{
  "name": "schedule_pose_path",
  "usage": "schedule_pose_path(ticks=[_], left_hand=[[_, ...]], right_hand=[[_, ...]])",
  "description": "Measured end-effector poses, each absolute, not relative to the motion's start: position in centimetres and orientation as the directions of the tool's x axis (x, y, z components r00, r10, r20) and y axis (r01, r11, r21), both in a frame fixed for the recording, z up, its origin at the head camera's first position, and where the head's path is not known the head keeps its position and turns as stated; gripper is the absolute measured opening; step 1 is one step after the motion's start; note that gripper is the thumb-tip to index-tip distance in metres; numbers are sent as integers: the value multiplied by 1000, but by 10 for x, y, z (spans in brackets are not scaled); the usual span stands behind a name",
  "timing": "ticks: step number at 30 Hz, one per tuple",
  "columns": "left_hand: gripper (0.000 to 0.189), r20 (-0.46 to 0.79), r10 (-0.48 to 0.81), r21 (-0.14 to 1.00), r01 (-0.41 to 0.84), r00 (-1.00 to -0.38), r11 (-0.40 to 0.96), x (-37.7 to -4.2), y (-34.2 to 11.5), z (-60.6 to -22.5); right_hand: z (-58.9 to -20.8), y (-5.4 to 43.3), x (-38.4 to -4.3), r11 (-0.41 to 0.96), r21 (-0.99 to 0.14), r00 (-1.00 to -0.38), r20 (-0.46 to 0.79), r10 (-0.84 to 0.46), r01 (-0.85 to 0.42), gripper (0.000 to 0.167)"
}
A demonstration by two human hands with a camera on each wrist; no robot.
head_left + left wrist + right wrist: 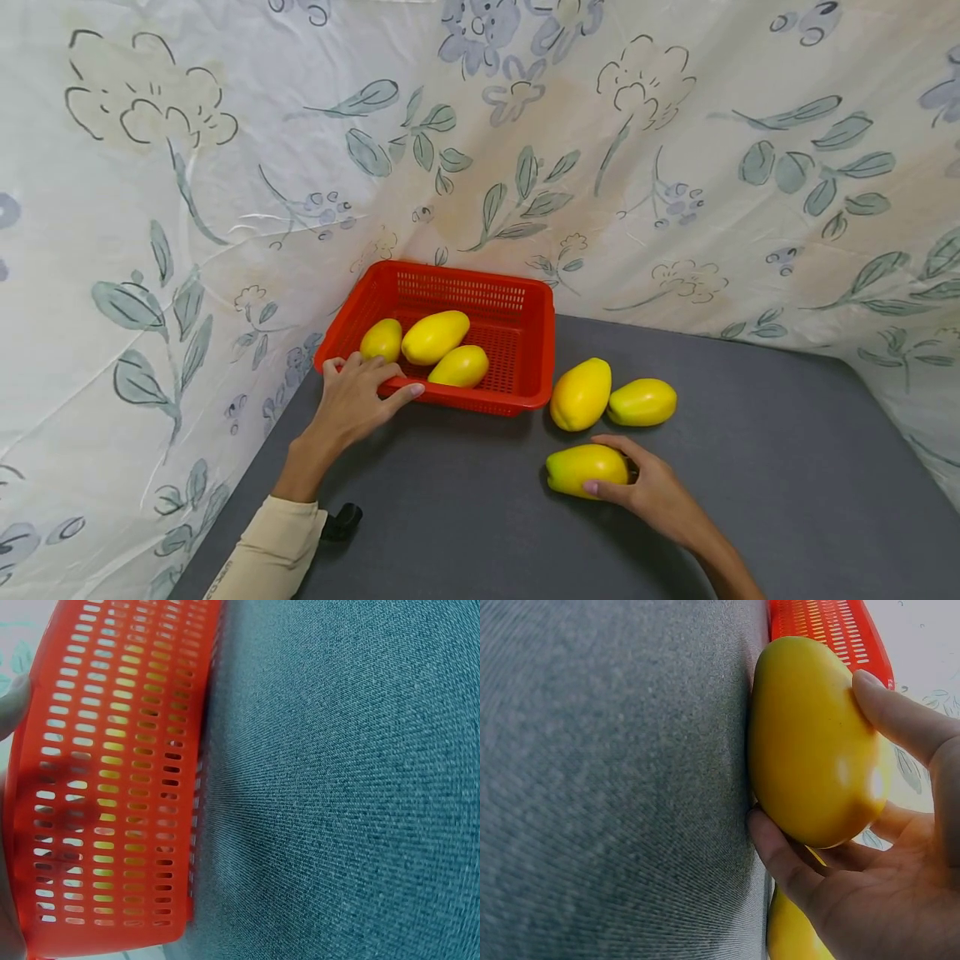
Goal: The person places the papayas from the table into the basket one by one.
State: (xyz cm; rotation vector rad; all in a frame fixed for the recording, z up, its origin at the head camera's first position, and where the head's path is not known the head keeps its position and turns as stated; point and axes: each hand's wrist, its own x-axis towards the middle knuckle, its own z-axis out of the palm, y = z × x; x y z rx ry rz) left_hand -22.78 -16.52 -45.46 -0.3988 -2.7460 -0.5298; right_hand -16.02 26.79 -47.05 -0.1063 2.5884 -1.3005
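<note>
A red plastic basket (pixel 517 398) stands at the back of the table with three yellow mangoes inside, one of them this mango (pixel 436 337). My left hand (pixel 358 396) grips the basket's front left rim, fingers curled over it and the thumb along the edge. In the left wrist view, yellow shows through the slotted basket wall (pixel 112 941). On the table right of the basket, my right hand (pixel 648 483) holds a yellow mango (pixel 810 742) with a greenish end, thumb on one side and fingers on the other. The mango lies on or just above the tabletop; I cannot tell which.
Two more yellow mangoes, a larger one (pixel 581 395) and a smaller one (pixel 642 402), lie together just right of the basket. A grey cloth-covered table (pixel 465 508) extends to the front. Floral fabric (pixel 637 167) hangs behind and along both sides.
</note>
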Motion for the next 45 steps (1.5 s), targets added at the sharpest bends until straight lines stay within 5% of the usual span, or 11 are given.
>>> schedule_pose_path(ticks=[45], left_hand=[[52,354,210,316,327,-912,891,-230,-164,-452]], right_hand=[[-439,271,-166,452,-889,-988,0,-154,-70,70]])
